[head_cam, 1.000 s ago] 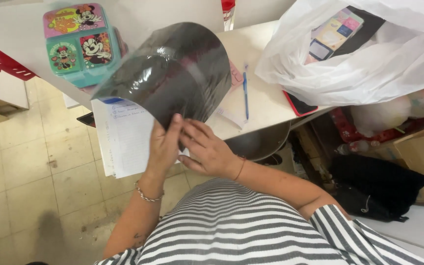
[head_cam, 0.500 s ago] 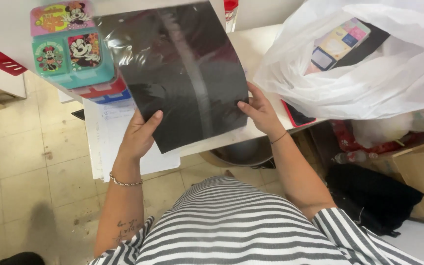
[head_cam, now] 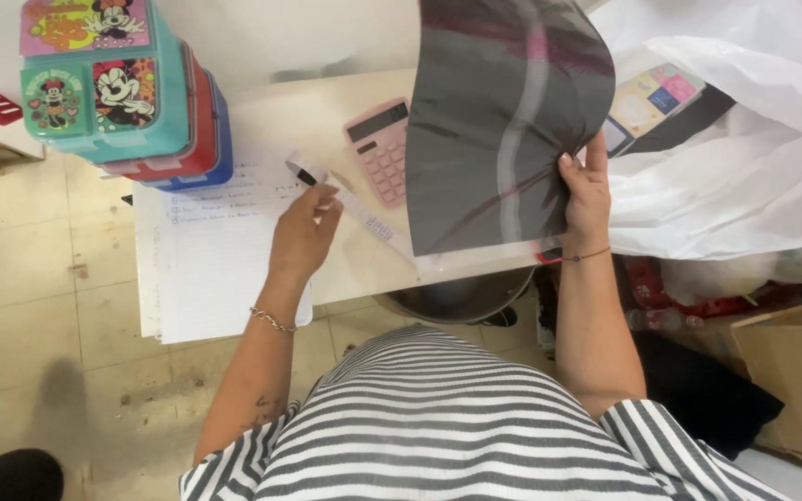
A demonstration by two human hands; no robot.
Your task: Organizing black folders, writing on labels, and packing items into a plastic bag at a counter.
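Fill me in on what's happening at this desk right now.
A person in a striped top stands at a desk. The right hand grips the edge of a dark, glossy plastic sheet, held up and curling. The left hand pinches the end of a clear ruler lying across the desk beside a pink calculator. Lined paper, stacked cartoon lunch boxes and a white plastic bag lie around.

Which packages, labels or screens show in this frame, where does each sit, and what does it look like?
Lunch boxes: stacked at the desk's left end; teal top with cartoon stickers, red and blue below.
Calculator: mid-desk; pink, small grey screen.
Sticker sheet: inside the white bag, right; colourful squares.
Strip: clear, printed, in the left hand.
Dark sheet: glossy, curved, unlabelled, in the right hand.
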